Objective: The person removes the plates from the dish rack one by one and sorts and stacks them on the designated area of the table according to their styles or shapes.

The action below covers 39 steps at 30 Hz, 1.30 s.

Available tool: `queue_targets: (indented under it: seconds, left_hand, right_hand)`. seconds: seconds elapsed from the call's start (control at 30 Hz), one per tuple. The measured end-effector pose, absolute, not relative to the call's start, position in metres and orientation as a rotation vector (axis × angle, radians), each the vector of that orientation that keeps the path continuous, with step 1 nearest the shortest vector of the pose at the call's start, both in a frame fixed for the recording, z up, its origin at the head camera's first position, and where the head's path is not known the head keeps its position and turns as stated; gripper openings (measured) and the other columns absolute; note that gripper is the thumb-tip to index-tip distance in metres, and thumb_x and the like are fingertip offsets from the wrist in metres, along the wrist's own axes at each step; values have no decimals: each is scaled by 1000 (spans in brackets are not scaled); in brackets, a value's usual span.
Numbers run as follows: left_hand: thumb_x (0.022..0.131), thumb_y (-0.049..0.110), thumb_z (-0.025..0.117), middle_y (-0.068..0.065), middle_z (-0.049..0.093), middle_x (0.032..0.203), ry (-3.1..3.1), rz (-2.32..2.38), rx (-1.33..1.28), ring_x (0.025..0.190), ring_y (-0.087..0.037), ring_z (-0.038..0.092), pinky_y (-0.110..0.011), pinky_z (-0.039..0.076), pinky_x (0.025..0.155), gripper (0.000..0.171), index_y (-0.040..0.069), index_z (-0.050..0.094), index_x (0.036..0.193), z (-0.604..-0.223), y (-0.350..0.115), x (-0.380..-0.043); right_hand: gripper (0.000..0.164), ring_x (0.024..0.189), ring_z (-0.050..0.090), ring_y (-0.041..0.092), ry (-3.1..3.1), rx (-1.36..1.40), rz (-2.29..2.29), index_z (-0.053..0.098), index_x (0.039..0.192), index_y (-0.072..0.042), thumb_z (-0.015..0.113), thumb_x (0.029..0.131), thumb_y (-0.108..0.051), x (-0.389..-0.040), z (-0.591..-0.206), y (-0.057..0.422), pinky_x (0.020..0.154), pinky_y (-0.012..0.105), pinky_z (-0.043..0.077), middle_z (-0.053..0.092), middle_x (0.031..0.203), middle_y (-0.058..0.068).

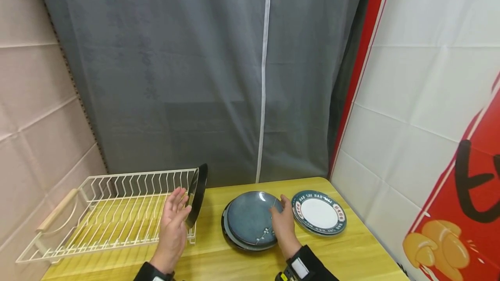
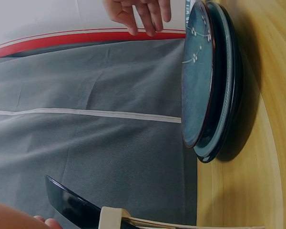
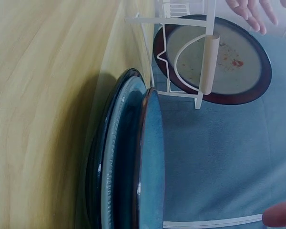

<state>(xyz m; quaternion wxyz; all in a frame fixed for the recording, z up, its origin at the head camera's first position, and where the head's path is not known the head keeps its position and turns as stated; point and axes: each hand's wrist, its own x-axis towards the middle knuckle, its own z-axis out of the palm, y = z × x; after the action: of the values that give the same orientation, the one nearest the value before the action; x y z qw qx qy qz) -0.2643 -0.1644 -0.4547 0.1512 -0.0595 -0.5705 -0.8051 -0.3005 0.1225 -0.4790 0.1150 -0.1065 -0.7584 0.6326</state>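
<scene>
A dark-rimmed plate [image 1: 201,192] stands on edge at the right end of the white wire dish rack [image 1: 117,246]; its pale face with reddish marks [image 3: 236,63] shows in the right wrist view. My left hand [image 1: 173,229] is beside it, fingers extended and holding nothing, overlapping its edge in the head view. A blue plate with white blossom sprigs [image 1: 250,218] tops a stack on the table, above a ridged-rim plate [image 3: 112,138] and a black one. My right hand [image 1: 284,227] is at the stack's right edge; the left wrist view shows its loose fingers apart from the plates.
White plates with green lettered rims [image 1: 319,212] lie stacked on the right of the wooden table [image 1: 218,263]. The rack has a wooden handle [image 1: 57,209] at its left end. A grey curtain [image 1: 195,77] hangs behind, with white wall panels at both sides.
</scene>
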Motion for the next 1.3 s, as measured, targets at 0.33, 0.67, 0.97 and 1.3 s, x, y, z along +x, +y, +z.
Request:
queue_targets:
  seconds: [0.33,0.67,0.97,1.3]
  left_hand:
    - [113,1,54,-25,17,188,-1900,-2193,-49,171,-43,20,-69,17,142,79,2,11,180,-449,-160,-275]
    - [116,12,61,-31,9,188,-2058,-2127,-15,174,-53,13,-75,17,142,87,3,5,181,-447,-161,-296]
    - [105,13,78,-40,18,181,-2283,-1888,49,169,-63,19,-77,28,137,98,-5,15,177,-449,-151,-309]
    - [101,0,68,-48,47,160,-2394,-1468,100,148,-67,46,-78,41,124,75,-12,35,168,-454,-140,-314]
  right_hand:
    - [66,167,33,56,-2180,-255,1917,33,170,8,53,109,-7,-292,-472,116,137,73,31,34,177,37]
    - [67,163,36,57,-2174,-194,1977,36,169,7,55,106,-6,-286,-464,108,134,74,36,38,174,37]
    - [69,159,41,59,-2163,-151,1981,39,168,8,57,102,-3,-280,-463,102,131,74,41,42,171,37]
    - [61,161,39,61,-2168,-86,1957,47,162,10,58,103,-2,-274,-464,100,131,74,42,45,169,38]
